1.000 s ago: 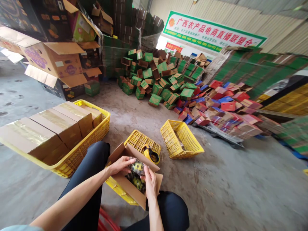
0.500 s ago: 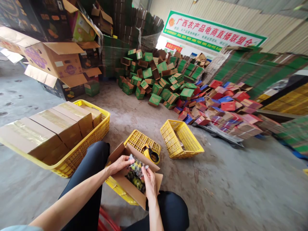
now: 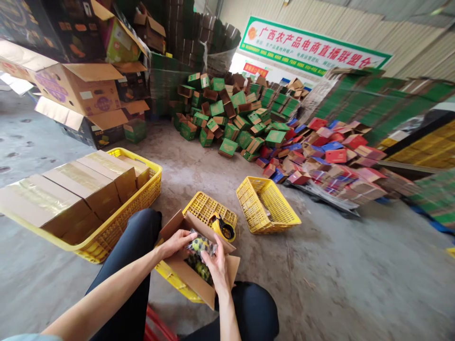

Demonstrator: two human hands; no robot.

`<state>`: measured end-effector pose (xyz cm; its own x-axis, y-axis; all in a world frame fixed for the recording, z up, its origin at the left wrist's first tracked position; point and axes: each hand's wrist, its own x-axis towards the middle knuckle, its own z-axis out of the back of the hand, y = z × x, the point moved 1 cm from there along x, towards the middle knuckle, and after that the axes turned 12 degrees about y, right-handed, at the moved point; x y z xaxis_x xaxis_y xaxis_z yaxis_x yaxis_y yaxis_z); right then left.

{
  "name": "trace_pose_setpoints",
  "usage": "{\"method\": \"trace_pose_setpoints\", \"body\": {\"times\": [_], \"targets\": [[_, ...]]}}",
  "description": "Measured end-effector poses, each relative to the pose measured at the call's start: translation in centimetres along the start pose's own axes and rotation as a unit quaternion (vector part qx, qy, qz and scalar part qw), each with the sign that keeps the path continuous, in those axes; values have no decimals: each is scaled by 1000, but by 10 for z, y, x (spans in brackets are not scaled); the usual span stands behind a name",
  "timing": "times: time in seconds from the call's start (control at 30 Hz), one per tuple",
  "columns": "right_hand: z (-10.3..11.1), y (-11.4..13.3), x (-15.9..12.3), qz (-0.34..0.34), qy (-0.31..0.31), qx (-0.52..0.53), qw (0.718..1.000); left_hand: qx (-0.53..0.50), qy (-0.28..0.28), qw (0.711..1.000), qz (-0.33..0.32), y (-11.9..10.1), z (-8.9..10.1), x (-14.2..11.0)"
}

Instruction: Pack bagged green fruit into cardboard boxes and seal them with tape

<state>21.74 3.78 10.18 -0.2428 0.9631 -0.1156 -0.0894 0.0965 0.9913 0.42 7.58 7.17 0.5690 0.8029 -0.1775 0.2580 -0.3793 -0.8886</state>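
The step in hand appears to be handling one small bag [image 3: 199,243] between two hands. The left hand [image 3: 179,240] is pinching its left end, while the right hand [image 3: 218,265] is clasping the other end between thumb and fingers, so each grip is closing on the bag. It is hanging just above an unsealed carton [image 3: 199,287]. The next move seems to be calling for a light, even grip, since the clear film is looking thin, crinkled and slippery over lumpy yellow-green and dark contents. Similar mottled contents [image 3: 204,272] are lying below the grip, between stiff, flat brown cardboard flaps. Beyond the grip, a glossy tape dispenser [image 3: 227,231] is resting on a yellow lattice crate [image 3: 199,204] of moulded plastic.
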Motion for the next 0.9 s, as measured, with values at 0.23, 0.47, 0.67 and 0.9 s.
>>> {"method": "trace_pose_setpoints", "body": {"times": [0.23, 0.47, 0.67, 0.9], "targets": [[-2, -2, 0, -6, 37, 2, 999, -46, 2, 999, 19, 3, 2, 1], [1, -3, 2, -29, 4, -6, 1000, -97, 5, 995, 38, 2, 3, 1], [-1, 0, 3, -56, -42, 1, 998, -114, 36, 993, -8, 7, 3, -2], [0, -8, 6, -74, -41, -4, 996, -79, 110, 989, -57, 10, 4, 3]]}}
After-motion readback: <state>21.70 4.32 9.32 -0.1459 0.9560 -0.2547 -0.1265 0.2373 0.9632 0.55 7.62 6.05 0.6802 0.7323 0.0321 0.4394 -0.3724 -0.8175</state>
